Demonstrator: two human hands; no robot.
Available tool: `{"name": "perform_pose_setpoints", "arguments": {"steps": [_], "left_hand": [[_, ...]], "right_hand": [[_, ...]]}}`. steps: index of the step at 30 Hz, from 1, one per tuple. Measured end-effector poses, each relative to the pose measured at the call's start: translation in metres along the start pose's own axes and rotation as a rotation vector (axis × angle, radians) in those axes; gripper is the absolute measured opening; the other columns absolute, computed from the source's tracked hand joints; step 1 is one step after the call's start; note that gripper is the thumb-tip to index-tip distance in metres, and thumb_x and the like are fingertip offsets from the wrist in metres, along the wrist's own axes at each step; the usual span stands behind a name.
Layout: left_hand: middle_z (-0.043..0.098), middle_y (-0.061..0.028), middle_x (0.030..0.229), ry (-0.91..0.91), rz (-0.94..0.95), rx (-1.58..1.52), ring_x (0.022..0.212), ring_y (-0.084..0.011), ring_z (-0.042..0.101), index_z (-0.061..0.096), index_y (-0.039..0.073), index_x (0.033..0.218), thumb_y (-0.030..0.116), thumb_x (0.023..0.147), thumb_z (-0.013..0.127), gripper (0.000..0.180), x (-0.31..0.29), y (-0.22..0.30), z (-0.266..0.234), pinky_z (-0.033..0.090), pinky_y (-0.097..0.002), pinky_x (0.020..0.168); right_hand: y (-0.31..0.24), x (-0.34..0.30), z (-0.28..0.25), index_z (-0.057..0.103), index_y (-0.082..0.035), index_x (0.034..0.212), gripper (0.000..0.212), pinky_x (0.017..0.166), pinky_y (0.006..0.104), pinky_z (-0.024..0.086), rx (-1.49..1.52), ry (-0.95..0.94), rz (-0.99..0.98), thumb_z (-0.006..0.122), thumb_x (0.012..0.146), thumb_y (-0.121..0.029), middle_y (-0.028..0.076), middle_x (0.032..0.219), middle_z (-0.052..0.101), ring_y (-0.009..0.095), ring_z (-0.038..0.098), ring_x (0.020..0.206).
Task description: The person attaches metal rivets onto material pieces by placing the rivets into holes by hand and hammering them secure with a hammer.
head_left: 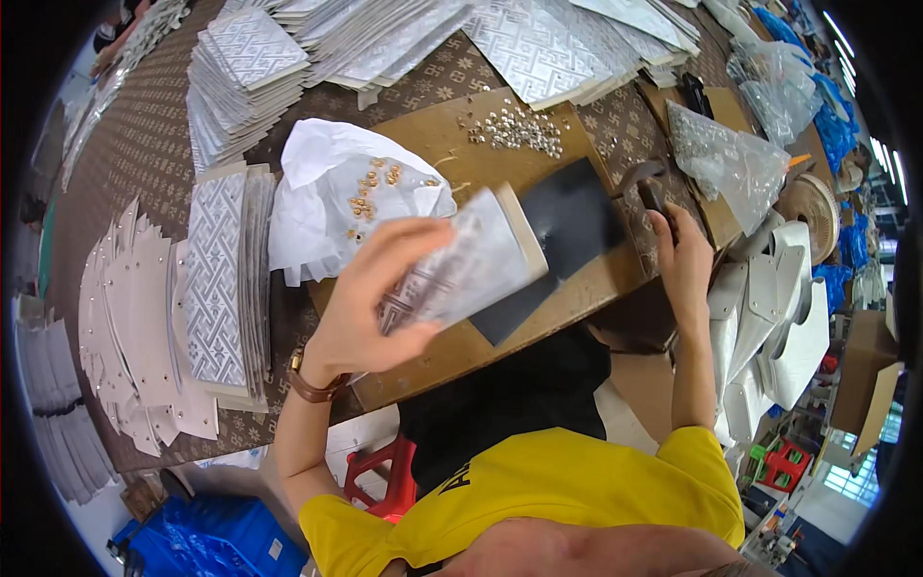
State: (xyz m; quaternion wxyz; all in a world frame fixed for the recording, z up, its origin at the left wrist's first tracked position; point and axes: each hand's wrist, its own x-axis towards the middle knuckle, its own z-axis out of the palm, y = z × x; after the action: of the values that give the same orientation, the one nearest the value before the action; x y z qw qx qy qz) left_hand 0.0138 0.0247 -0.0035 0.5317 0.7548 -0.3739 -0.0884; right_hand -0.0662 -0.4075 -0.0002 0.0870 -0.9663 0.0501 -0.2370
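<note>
My left hand (pixel 370 288) grips a blurred silver patterned panel (pixel 466 260) and holds it tilted above a brown wooden board (pixel 433 135). A black pad (pixel 562 226) lies on that board just right of the panel. My right hand (pixel 683 255) is closed on a dark tool handle (pixel 654 192) at the board's right edge. Small gold eyelets (pixel 370 192) lie on white paper (pixel 332 202) beside my left hand. Silver rivets (pixel 514 130) are scattered at the board's far side.
Stacks of silver patterned panels (pixel 226 279) stand at the left and across the back (pixel 538 43). White cut pieces (pixel 135 317) fan out far left. A clear bag of small parts (pixel 731 159) sits at the right. A red stool (pixel 385 476) is below the table.
</note>
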Motion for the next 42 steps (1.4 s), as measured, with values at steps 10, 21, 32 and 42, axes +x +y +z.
{"name": "perform_pose_setpoints", "arguments": {"steps": [10, 21, 32, 42], "left_hand": [[0.041, -0.025, 0.16, 0.33, -0.178, -1.474, 0.14, -0.0537, 0.041, 0.021, 0.01, 0.169, 0.065, 0.1, 0.047, 0.091, -0.046, -0.085, -0.053, 0.04, -0.0662, 0.114], [0.043, -0.0269, 0.152, -0.373, -0.048, -1.631, 0.125, -0.0517, 0.047, 0.028, 0.011, 0.164, 0.058, 0.103, 0.046, 0.079, 0.116, -0.113, -0.006, 0.046, -0.0611, 0.103], [0.045, -0.0256, 0.148, -0.342, -0.032, -1.668, 0.122, -0.0502, 0.048, 0.032, 0.012, 0.161, 0.057, 0.103, 0.046, 0.074, 0.128, -0.106, 0.007, 0.047, -0.0584, 0.099], [0.047, -0.0245, 0.145, -0.307, -0.038, -1.717, 0.12, -0.0487, 0.048, 0.036, 0.012, 0.157, 0.055, 0.103, 0.047, 0.07, 0.138, -0.095, 0.035, 0.047, -0.0561, 0.095]], "right_hand": [[-0.131, 0.045, 0.018, 0.068, -0.008, 0.103, 0.016, 0.076, 0.0483, 0.054, 0.37, 0.009, -0.581, 0.07, 0.091, -0.017, 0.011, 0.097, 0.067, 0.035, 0.065, 0.091], [-0.182, 0.071, -0.029, 0.058, -0.01, 0.1, 0.015, 0.059, 0.0334, 0.042, 0.565, 0.383, -0.853, 0.069, 0.09, -0.011, 0.005, 0.087, 0.054, 0.021, 0.055, 0.071], [-0.162, 0.091, -0.093, 0.054, -0.014, 0.097, 0.029, 0.045, 0.0269, 0.026, 0.419, 0.786, -0.927, 0.069, 0.08, 0.003, 0.0, 0.072, 0.05, 0.013, 0.039, 0.048], [-0.174, 0.097, -0.098, 0.05, -0.025, 0.091, 0.029, 0.044, 0.0271, 0.025, 0.38, 0.943, -0.934, 0.07, 0.078, -0.009, -0.001, 0.07, 0.045, 0.012, 0.036, 0.047]]}}
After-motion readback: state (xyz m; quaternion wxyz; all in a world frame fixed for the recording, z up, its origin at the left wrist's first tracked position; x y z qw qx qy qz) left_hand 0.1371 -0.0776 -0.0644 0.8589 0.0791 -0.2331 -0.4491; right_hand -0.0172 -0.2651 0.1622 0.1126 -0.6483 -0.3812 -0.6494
